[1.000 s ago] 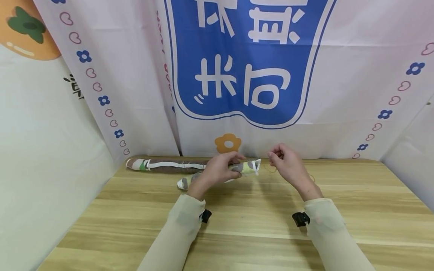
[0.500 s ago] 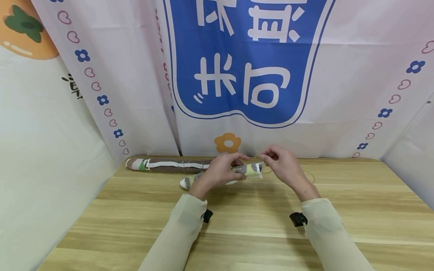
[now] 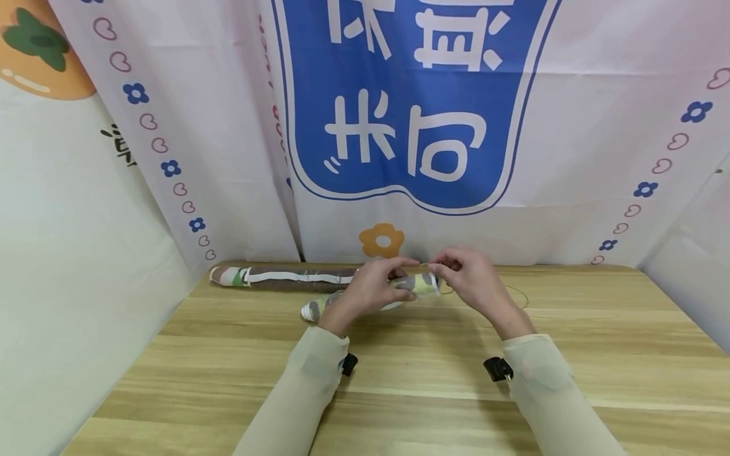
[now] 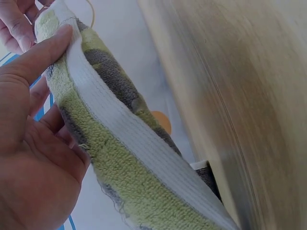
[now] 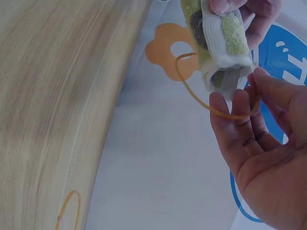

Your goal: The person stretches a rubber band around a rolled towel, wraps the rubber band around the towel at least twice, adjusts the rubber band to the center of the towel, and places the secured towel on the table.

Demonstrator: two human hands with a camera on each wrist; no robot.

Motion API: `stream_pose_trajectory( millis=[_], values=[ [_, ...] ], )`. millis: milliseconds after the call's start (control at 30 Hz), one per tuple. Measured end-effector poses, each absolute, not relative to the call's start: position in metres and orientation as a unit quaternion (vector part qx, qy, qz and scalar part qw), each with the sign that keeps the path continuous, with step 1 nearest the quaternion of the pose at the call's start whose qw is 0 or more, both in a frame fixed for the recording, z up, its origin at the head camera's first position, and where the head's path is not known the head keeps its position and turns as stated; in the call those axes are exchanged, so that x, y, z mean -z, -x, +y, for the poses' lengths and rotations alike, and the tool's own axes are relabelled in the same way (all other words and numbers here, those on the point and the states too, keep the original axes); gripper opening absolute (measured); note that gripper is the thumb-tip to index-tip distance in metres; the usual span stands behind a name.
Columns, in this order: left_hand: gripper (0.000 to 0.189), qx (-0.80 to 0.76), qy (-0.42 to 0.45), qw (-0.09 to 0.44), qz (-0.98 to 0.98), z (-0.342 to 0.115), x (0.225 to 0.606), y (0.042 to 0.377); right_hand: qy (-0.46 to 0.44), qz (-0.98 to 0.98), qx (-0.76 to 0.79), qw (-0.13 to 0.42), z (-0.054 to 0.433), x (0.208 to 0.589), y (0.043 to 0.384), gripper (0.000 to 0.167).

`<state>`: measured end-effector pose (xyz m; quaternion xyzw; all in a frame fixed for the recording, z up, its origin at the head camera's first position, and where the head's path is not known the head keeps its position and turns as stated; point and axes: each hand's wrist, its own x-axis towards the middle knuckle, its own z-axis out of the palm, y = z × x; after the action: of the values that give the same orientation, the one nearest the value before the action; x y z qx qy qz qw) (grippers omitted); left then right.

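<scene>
A rolled terry towel (image 4: 129,179), green and grey with a white edge strip along it, is gripped by my left hand (image 3: 373,288), thumb on the strip and fingers behind. In the right wrist view its end (image 5: 225,72) shows the coiled layers. My right hand (image 5: 273,167) is right at that end, pinching a thin yellow rubber band (image 5: 189,91) between thumb and fingers. The band's loop hangs around the fingertips and passes behind the towel roll. In the head view my right hand (image 3: 470,278) overlaps the roll's right end.
A second roll (image 3: 285,285), brown with a white strip and a camouflage-patterned end, lies along the table's back edge at left. Another yellow rubber band (image 3: 521,293) lies on the wooden table (image 3: 422,386) right of my hands. A printed cloth (image 3: 570,209) hangs behind the table.
My right hand has moved left to the end of the towel roll, bringing the rubber band with it. My left hand and the roll have shifted slightly right.
</scene>
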<state>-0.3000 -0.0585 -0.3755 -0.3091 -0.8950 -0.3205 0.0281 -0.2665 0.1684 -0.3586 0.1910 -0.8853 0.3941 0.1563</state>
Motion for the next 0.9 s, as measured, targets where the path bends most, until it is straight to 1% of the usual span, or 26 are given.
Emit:
stream_pose_trajectory(
  millis=[233, 433, 700, 900],
  values=[
    [0.056, 0.322, 0.314, 0.050, -0.892, -0.0579, 0.3757, 0.2993, -0.200, -0.886, -0.394, 0.139, 0.1651, 0.3585, 0.2666, 0.009],
    [0.044, 0.312, 0.311, 0.065, -0.895, -0.0570, 0.3765, 0.2988, -0.200, -0.887, -0.395, 0.134, 0.1631, 0.3587, 0.2658, 0.009],
    [0.038, 0.316, 0.303, 0.068, -0.896, -0.0584, 0.3760, 0.2989, -0.205, -0.883, -0.400, 0.132, 0.1603, 0.3611, 0.2649, 0.011],
    [0.034, 0.339, 0.280, 0.065, -0.896, -0.0594, 0.3750, 0.2993, -0.184, -0.871, -0.443, 0.107, 0.1602, 0.3599, 0.2637, 0.013]
  ],
)
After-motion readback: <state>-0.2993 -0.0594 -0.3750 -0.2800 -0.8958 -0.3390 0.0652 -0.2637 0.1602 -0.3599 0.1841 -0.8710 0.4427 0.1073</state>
